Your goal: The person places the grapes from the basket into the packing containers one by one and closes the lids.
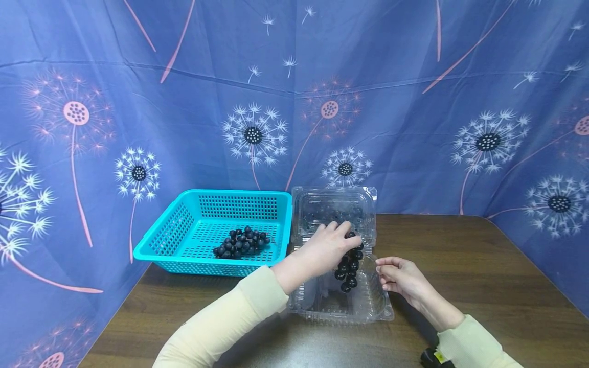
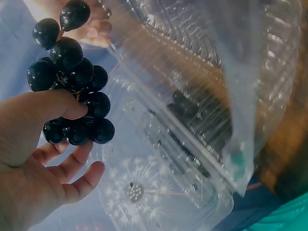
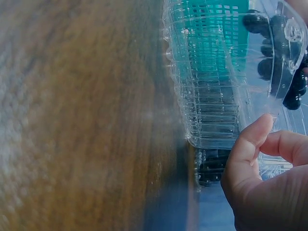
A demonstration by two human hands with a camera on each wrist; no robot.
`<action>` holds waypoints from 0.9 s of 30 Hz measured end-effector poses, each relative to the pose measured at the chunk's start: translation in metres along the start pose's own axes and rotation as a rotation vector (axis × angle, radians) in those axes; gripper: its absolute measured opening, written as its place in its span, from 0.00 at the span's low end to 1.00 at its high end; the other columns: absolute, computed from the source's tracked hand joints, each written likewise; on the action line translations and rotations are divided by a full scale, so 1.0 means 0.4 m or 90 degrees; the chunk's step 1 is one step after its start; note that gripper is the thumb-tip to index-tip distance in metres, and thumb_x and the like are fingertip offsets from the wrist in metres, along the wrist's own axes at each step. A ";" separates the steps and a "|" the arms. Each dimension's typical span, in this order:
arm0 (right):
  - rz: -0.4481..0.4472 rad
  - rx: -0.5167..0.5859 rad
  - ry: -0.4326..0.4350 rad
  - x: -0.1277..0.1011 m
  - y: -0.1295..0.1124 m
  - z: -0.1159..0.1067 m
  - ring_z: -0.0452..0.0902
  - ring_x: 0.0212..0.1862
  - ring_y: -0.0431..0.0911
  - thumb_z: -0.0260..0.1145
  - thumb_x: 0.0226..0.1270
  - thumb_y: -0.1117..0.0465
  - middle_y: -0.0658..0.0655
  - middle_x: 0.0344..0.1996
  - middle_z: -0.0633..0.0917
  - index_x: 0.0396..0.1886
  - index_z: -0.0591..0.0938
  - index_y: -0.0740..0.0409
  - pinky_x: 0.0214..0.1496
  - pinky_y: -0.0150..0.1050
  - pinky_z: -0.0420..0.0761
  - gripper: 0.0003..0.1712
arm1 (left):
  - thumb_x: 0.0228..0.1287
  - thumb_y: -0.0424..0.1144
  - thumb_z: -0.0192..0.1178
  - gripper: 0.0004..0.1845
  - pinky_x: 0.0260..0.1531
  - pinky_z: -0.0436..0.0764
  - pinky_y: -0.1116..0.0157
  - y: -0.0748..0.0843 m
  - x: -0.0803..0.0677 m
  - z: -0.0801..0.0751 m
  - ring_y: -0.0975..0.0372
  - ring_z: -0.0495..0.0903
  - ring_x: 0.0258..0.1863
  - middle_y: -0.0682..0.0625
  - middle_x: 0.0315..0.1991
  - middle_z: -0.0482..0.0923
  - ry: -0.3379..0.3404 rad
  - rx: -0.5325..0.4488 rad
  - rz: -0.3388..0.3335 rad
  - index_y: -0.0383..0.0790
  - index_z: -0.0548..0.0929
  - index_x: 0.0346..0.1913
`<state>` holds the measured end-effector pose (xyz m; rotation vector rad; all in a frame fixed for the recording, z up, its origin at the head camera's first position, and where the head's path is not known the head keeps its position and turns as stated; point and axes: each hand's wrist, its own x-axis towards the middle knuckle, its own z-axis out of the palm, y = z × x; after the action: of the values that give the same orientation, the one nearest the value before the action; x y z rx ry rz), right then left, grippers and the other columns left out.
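Observation:
My left hand (image 1: pixel 325 250) holds a bunch of dark grapes (image 1: pixel 349 268), which hangs over the lower half of a clear plastic clamshell box (image 1: pixel 322 318). In the left wrist view the thumb presses across the grapes (image 2: pixel 67 53), while the other fingers curve in from beneath. The box stands unfolded on the table, its lid (image 1: pixel 333 193) raised at the back. On the right, my right hand (image 1: pixel 405 281) pinches the box's side rim between thumb and forefinger. The right wrist view shows this pinch at the edge of the ribbed box wall (image 3: pixel 211 130).
A turquoise plastic basket (image 1: pixel 184 263) stands left of the box, with another bunch of dark grapes (image 1: pixel 241 243) in it. A black object (image 1: pixel 430 358) with a yellow label lies by the right sleeve. Behind the wooden table (image 1: pixel 442 245) hangs a blue dandelion-print cloth (image 1: pixel 405 128).

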<state>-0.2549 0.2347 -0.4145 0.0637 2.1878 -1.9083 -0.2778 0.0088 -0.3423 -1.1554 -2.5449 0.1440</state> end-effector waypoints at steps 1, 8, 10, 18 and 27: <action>0.001 -0.001 0.001 0.000 0.000 0.000 0.72 0.28 0.38 0.53 0.68 0.66 0.52 0.30 0.76 0.57 0.64 0.77 0.30 0.31 0.79 0.23 | 0.61 0.33 0.60 0.24 0.36 0.77 0.62 0.003 0.001 0.004 0.59 0.73 0.41 0.51 0.54 0.69 -0.006 -0.002 0.003 0.60 0.73 0.58; -0.002 0.007 0.001 0.001 0.002 -0.002 0.72 0.28 0.38 0.53 0.68 0.66 0.52 0.31 0.76 0.56 0.65 0.77 0.29 0.31 0.79 0.22 | 0.62 0.36 0.60 0.22 0.34 0.78 0.63 0.017 0.001 0.026 0.59 0.75 0.40 0.51 0.54 0.70 -0.028 0.014 0.020 0.61 0.73 0.57; -0.004 0.008 -0.001 0.002 0.004 -0.003 0.72 0.27 0.38 0.53 0.68 0.66 0.52 0.31 0.76 0.56 0.65 0.77 0.30 0.31 0.79 0.22 | 0.63 0.36 0.60 0.22 0.35 0.79 0.63 0.019 0.000 0.031 0.59 0.75 0.40 0.51 0.53 0.70 -0.038 0.020 0.027 0.61 0.73 0.57; -0.004 0.015 -0.003 0.000 0.004 -0.003 0.73 0.27 0.38 0.54 0.68 0.65 0.51 0.30 0.76 0.55 0.66 0.76 0.30 0.31 0.79 0.21 | 0.65 0.38 0.58 0.22 0.37 0.81 0.61 0.028 -0.009 0.051 0.59 0.76 0.42 0.52 0.55 0.69 -0.105 0.043 0.068 0.62 0.71 0.59; -0.003 0.010 -0.006 0.002 0.004 -0.002 0.73 0.28 0.38 0.54 0.68 0.66 0.51 0.30 0.76 0.54 0.66 0.75 0.30 0.32 0.79 0.20 | 0.64 0.38 0.59 0.22 0.35 0.82 0.66 0.035 -0.026 0.086 0.61 0.78 0.41 0.51 0.55 0.71 -0.128 0.035 0.088 0.61 0.72 0.59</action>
<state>-0.2553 0.2354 -0.4160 0.0522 2.1677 -1.9249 -0.2735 0.0119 -0.3804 -1.3579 -2.6105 0.3792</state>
